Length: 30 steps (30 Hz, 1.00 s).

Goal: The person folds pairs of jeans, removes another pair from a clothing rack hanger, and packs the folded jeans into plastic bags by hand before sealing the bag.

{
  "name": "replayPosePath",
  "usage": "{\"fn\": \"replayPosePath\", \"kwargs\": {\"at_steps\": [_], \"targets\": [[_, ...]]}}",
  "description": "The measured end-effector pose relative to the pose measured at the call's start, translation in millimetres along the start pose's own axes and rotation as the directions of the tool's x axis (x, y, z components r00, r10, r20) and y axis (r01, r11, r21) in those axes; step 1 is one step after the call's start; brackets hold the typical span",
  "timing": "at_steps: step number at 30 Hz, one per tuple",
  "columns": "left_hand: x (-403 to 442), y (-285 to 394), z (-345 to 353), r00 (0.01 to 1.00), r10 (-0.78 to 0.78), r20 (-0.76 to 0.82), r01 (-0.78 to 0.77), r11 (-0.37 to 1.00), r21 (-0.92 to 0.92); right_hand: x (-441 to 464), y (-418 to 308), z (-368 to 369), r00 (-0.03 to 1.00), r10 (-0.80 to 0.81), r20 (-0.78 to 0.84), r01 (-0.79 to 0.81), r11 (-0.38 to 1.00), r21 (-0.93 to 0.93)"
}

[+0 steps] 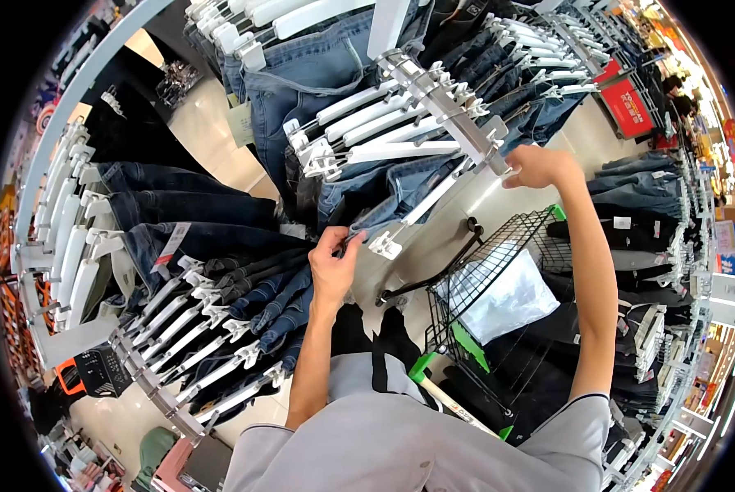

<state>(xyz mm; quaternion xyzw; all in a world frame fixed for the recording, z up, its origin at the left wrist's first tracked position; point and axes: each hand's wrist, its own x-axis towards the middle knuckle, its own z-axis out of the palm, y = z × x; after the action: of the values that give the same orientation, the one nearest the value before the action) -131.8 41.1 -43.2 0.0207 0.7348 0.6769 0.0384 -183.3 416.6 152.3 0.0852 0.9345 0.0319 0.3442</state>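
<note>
Blue jeans hang from a white hanger at the near end of a metal rack arm. My left hand pinches the waistband of these jeans, close to the hanger's lower clip. At the arm's end, my right hand has its fingers closed at the upper end of the hanger; what lies between the fingertips is too small to tell. Behind this pair, more white hangers with jeans fill the arm.
A wire shopping cart with a clear plastic package stands below my right arm. Racks of dark jeans are at the left, and more clothes hang at the right near a red sign.
</note>
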Motion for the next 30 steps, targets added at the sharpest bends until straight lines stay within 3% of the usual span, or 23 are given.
{"fn": "replayPosePath", "kwargs": {"at_steps": [2, 3, 5, 6, 8, 9, 12, 14, 18, 19, 20, 22, 24, 25, 26, 28, 30], "targets": [[-1, -1, -3, 1.000, 0.012, -0.005, -0.012, 1.000, 0.004, 30, 9, 28, 0.997, -0.054, -0.062, 0.056, 0.998, 0.032], [-1, -3, -4, 1.000, 0.009, 0.006, -0.009, 1.000, -0.001, 36, 8, 38, 0.963, -0.164, -0.213, 0.231, 0.912, 0.340], [-2, -6, -2, 1.000, -0.027, 0.007, 0.028, 0.999, -0.040, 63, 8, 72, 0.835, -0.207, -0.511, 0.546, 0.432, 0.718], [-2, -5, -2, 1.000, -0.026, 0.006, 0.027, 0.999, -0.040, 57, 0, 69, 0.834, -0.207, -0.511, 0.547, 0.432, 0.717], [0, -2, -2, 0.998, -0.060, 0.001, 0.060, 0.996, -0.068, 42, -20, 65, 0.869, -0.145, -0.474, 0.460, 0.592, 0.662], [1, -3, -1, 0.998, -0.058, 0.005, 0.058, 0.996, -0.067, 32, -22, 55, 0.857, -0.222, -0.465, 0.488, 0.640, 0.593], [4, -4, -1, 1.000, 0.001, -0.009, -0.001, 0.998, -0.063, 44, -20, 65, 0.876, -0.151, -0.459, 0.425, 0.692, 0.584], [3, 0, -5, 0.997, -0.072, 0.012, 0.072, 0.995, -0.062, 43, -21, 70, 0.872, -0.096, -0.479, 0.426, 0.630, 0.650], [0, -4, -5, 0.999, -0.023, -0.034, 0.022, 0.999, -0.031, 44, -21, 79, 0.836, -0.048, -0.547, 0.504, 0.462, 0.729], [1, -7, -5, 0.999, -0.038, -0.027, 0.036, 0.998, -0.047, 45, -18, 78, 0.847, -0.073, -0.527, 0.470, 0.564, 0.678], [3, -7, -6, 0.999, -0.049, -0.024, 0.047, 0.997, -0.063, 57, -13, 90, 0.855, -0.064, -0.515, 0.477, 0.489, 0.730], [5, 0, -7, 0.998, -0.039, -0.053, 0.035, 0.997, -0.075, 75, -13, 116, 0.823, -0.015, -0.567, 0.559, 0.194, 0.806], [6, 7, -9, 0.997, -0.077, -0.032, 0.073, 0.993, -0.095, 96, -12, 142, 0.706, -0.058, -0.706, 0.672, -0.257, 0.694], [7, 6, -10, 0.996, -0.082, -0.028, 0.079, 0.993, -0.087, 106, -5, 148, 0.845, -0.051, -0.532, 0.479, -0.370, 0.796], [7, 7, -11, 0.996, -0.076, -0.036, 0.073, 0.994, -0.085, 113, -6, 156, 0.841, -0.021, -0.540, 0.487, -0.403, 0.775], [5, 11, -11, 0.997, -0.051, -0.059, 0.047, 0.996, -0.076, 125, -9, 173, 0.834, 0.080, -0.545, 0.546, -0.259, 0.797], [3, 8, -12, 0.998, -0.033, -0.054, 0.029, 0.996, -0.086, 131, -8, 178, 0.849, 0.113, -0.517, 0.527, -0.265, 0.808]]}}
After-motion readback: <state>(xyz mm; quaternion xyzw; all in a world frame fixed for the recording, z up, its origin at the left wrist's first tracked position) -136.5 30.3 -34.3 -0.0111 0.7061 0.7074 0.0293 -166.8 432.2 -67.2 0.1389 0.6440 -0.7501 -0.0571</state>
